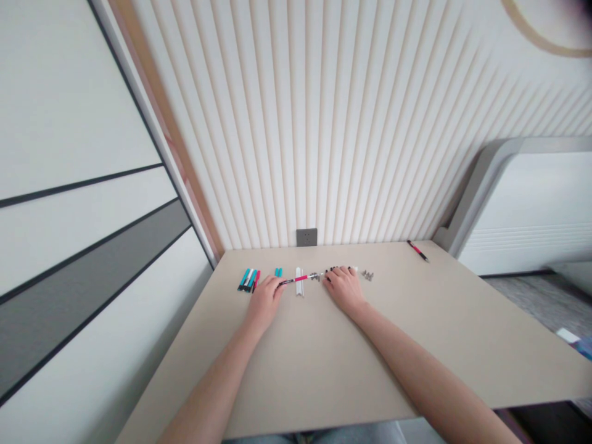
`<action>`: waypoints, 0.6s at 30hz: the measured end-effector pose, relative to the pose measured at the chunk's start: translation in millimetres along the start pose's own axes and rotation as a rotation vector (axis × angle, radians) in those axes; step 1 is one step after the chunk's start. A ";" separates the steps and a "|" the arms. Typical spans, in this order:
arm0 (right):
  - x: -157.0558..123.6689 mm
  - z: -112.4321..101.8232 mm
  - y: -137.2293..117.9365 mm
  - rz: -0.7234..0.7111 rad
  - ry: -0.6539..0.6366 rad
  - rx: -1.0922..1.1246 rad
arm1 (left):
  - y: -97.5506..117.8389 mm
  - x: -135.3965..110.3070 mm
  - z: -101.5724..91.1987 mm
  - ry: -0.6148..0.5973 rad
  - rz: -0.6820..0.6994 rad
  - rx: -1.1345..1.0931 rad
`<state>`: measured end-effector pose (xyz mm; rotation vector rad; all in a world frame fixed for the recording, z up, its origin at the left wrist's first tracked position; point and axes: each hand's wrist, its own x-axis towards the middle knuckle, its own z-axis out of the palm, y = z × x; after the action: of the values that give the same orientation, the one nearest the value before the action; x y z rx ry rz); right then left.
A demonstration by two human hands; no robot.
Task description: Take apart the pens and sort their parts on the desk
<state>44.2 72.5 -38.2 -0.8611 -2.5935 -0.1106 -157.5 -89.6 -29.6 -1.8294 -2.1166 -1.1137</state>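
Note:
My left hand (267, 296) is closed on the black end of a pen (301, 278) with a pinkish-red barrel, which points right over a white strip-like holder (299, 290). My right hand (343, 288) lies beside the far end of the pen, its fingers bent together over small black parts (333, 269). What those fingertips grip is too small to make out. Small grey metal pieces (315, 276) sit between the hands. More grey metal tips (368, 275) lie just right of my right hand.
Blue, white and red pen barrels (248, 279) lie left of my left hand, with short blue pieces (278, 272) behind it. A red and black pen (418, 251) rests at the back right of the table (314, 370). A ribbed wall (277, 123) with a socket (306, 237) stands behind.

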 end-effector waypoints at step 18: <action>-8.6 -13.7 36.3 0.195 0.070 0.028 | 0.6 -0.4 -0.6 -0.095 -0.006 -0.044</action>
<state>76.7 94.3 -30.9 -1.0737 -2.4264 -0.0478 -157.1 -90.3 -29.1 -1.9341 -2.1661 -1.1050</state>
